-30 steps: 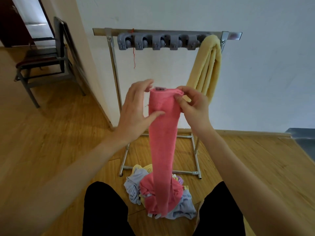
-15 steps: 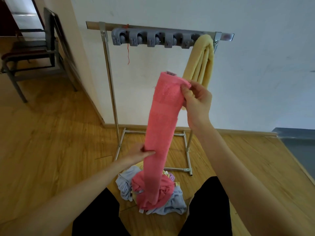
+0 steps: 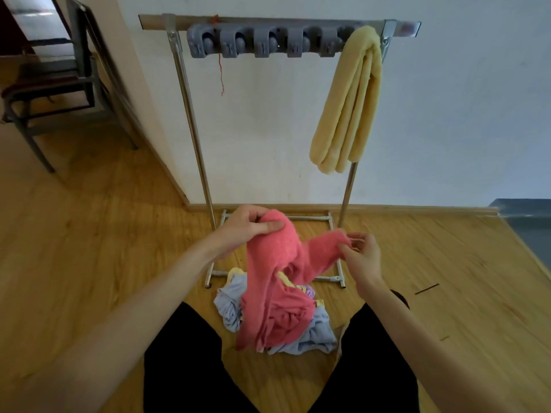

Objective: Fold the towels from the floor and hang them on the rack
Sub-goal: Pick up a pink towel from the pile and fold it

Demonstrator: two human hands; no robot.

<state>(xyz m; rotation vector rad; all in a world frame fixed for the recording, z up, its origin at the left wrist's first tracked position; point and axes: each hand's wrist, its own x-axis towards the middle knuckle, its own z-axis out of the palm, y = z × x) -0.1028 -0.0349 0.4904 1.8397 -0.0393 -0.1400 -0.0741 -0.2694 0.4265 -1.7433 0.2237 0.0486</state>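
A pink towel [image 3: 275,257] droops between my hands, low in front of the rack. My left hand [image 3: 247,228] grips its middle fold, thumb over the top. My right hand [image 3: 362,253] pinches the towel's end at the right. The towel's lower part trails down onto the pile of towels [image 3: 316,332] on the floor, where lilac, yellow and pink cloth lie bunched. A metal rack [image 3: 190,114] stands against the white wall. A folded yellow towel [image 3: 348,105] hangs over the right end of its top bar.
A row of grey clips [image 3: 262,41] sits along the rack's top bar, a red thread hanging below. A dark chair [image 3: 50,84] stands at the far left on the wooden floor. My black-clad knees [image 3: 185,353] flank the pile.
Both hands have come down from chest height to near the floor. My left hand slid down the pink towel and now grips its middle; the towel has gone from hanging straight to folded over.
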